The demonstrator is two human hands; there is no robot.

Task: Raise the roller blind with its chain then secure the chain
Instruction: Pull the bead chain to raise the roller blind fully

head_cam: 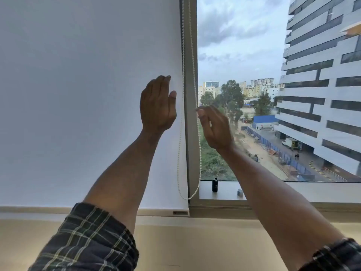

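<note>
Roller blind (88,94) fabric, smooth, matte and white, hangs fully lowered over the left pane, its flat bottom bar (162,212) resting just above the pale sill (195,231). Along the blind's right edge, against the grey window frame (188,133), the beaded chain (199,153) falls as two thin strands of small white balls that meet in a rounded loop low beside the frame. A person's left hand (157,106) is held flat and open with fingers together, upright in front of the fabric just left of the inner strand; whether it touches the blind cannot be told. The right hand (214,126), slightly blurred, is pinched closed on the outer strand, thumb and fingertips meeting around the beads at mid-height. Both forearms are bare, with dark plaid sleeves (88,241) rolled back. On the inner ledge (224,189) behind the glass line stand a small black cylinder (214,184) and a small grey clip-like piece (240,192).
</note>
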